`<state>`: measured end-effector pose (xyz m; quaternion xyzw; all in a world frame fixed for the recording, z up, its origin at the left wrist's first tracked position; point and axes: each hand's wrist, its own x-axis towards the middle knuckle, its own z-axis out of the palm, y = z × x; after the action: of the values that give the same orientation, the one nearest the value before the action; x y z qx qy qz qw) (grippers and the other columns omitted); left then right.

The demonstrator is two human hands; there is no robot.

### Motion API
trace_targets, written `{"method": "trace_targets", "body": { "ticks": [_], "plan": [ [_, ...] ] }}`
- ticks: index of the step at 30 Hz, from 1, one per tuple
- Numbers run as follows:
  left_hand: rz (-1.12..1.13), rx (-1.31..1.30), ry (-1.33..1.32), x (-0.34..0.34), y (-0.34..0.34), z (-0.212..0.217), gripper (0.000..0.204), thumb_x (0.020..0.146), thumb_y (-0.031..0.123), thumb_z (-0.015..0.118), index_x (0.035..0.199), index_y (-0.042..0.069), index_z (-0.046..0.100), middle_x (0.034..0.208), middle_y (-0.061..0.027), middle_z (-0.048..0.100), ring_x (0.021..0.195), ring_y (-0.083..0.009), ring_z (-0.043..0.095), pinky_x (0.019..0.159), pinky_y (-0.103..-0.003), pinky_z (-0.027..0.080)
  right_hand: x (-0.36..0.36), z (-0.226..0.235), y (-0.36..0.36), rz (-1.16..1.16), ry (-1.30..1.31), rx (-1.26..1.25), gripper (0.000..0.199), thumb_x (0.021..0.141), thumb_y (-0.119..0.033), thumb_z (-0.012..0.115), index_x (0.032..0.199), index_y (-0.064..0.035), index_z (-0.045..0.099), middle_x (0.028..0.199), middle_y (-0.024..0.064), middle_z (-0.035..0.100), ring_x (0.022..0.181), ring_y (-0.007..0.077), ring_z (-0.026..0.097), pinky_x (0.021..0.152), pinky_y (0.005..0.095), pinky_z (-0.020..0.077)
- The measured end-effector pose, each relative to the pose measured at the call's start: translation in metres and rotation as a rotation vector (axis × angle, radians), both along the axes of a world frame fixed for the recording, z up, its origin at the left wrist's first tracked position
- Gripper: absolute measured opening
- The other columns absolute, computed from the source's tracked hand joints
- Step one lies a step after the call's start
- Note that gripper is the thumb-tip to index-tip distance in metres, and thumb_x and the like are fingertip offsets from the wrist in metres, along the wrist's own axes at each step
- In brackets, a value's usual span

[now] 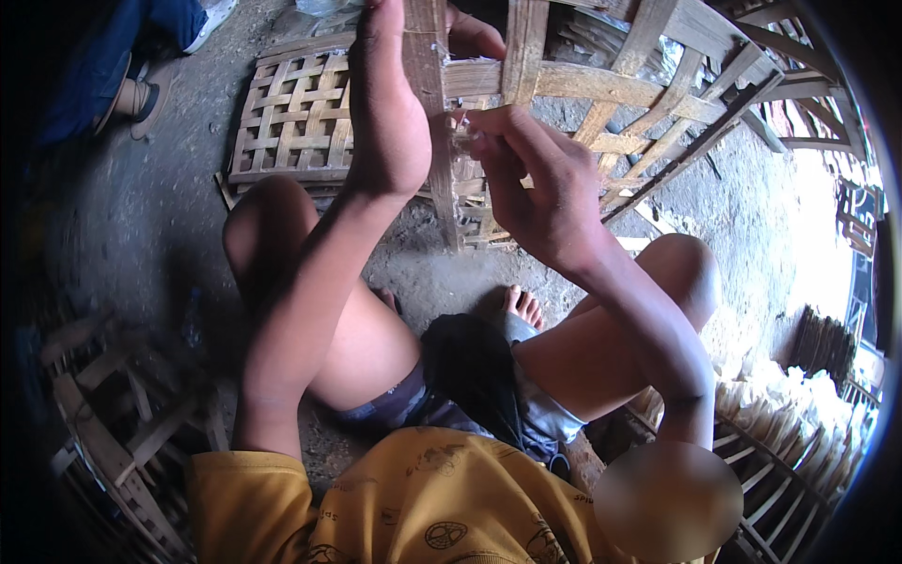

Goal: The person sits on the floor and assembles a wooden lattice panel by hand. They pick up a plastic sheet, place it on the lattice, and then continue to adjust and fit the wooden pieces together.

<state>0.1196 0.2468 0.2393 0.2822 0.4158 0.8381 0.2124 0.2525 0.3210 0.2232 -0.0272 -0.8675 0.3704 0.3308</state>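
Note:
A woven wooden-slat panel (pixel 583 85) stands tilted in front of me, with a long wooden bar (pixel 429 85) along its left edge. My left hand (pixel 390 122) grips this bar near the top of the view. Its palm lies along the bar's left side, and fingers show past the bar on the right; the upper part of the hand is cut off. My right hand (pixel 545 179) is closed in a pinch at the bar's right side, just under a cross slat. Something small and pale sits at those fingertips, too small to name.
A flat woven slat panel (pixel 296 117) lies on the dusty floor beyond my left knee. Another person's legs (pixel 89 75) are at the upper left. Wooden frames (pixel 103 432) stand at lower left. Pale bundled material (pixel 789 414) and dark slats (pixel 780 498) are at right.

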Motion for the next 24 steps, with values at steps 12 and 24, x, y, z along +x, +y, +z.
{"method": "trace_targets", "body": {
  "ticks": [12,24],
  "plan": [
    [0.071,-0.040,-0.025,-0.002,0.006,0.003,0.065,0.107,0.058,0.028,0.123,0.003,0.060,0.083,-0.0083,0.067,0.075,-0.0169,0.066,0.073,-0.031,0.055,0.012,-0.035,0.012,0.256,-0.503,0.102,0.041,0.088,0.006,0.054,0.123,-0.0106,0.067,0.090,0.0168,0.072,0.076,0.0365,0.072,0.067,0.0471,0.0589],
    [0.036,-0.030,0.025,0.006,0.006,0.006,0.066,0.107,0.059,0.029,0.117,0.002,0.061,0.084,-0.0100,0.067,0.077,-0.0182,0.066,0.075,-0.031,0.054,0.021,0.003,0.009,0.110,-0.175,0.010,0.021,0.090,0.003,0.062,0.109,-0.0050,0.063,0.088,0.0168,0.068,0.078,0.0381,0.070,0.066,0.0458,0.0569]
  ]
}}
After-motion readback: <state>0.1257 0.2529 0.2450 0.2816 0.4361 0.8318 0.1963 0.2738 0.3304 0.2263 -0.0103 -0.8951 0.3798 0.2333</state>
